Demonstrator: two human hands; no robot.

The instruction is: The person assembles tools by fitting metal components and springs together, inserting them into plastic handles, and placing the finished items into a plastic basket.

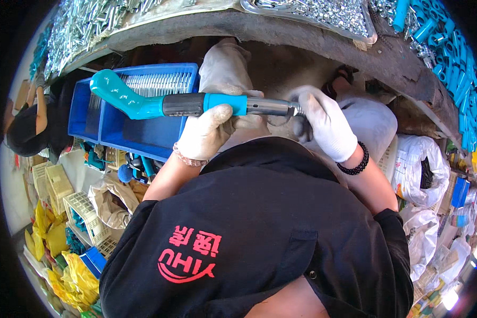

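A nail gun [183, 105] with a bent teal handle, black sleeve, teal collar and metal barrel lies level across my lap, handle to the left. My left hand [205, 132], in a whitish glove, is closed around the collar, thumb on top. At the barrel's right end, the gloved fingers of my right hand [327, 123] are closed on the metal tip. A small ridged metal piece [298, 109] shows there, partly covered by the fingers. Below the handle stands a blue divided crate [138, 151] with rows of shiny metal rods [159, 82] in it.
Ahead runs a workbench edge [302, 45] with heaps of small metal parts [323, 18] and teal tubes [450, 69]. White plastic bags [418, 167] stand at right. Beige baskets [85, 212] and yellow bags [74, 281] lie at left. Another person's arm [41, 111] shows at far left.
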